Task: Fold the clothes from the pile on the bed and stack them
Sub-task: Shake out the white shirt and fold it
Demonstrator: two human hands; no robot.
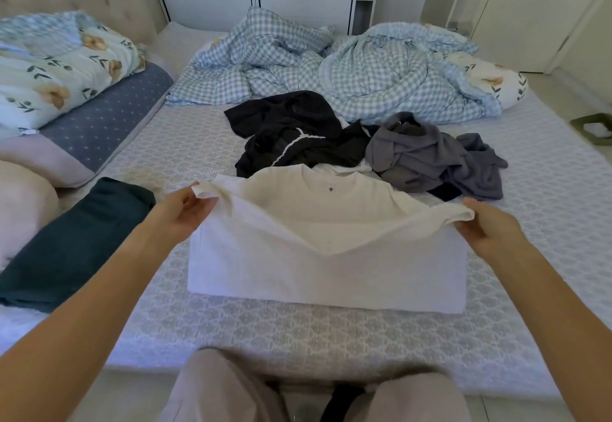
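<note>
Across the bed (331, 339), one dark folded garment (76, 243) lies at left. Left hand (180, 213) and right hand (486, 226) each pinch the white shirt (328, 272) at centre, half folded; the pile (364, 147) above waits.

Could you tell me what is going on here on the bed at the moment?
A person is folding laundry on the bed. The left hand and right hand each grip a side of a white top, lifting its upper part while the lower part lies flat. A dark folded garment already lies to the left. Black clothes and grey clothes wait unfolded in a pile behind.
</note>
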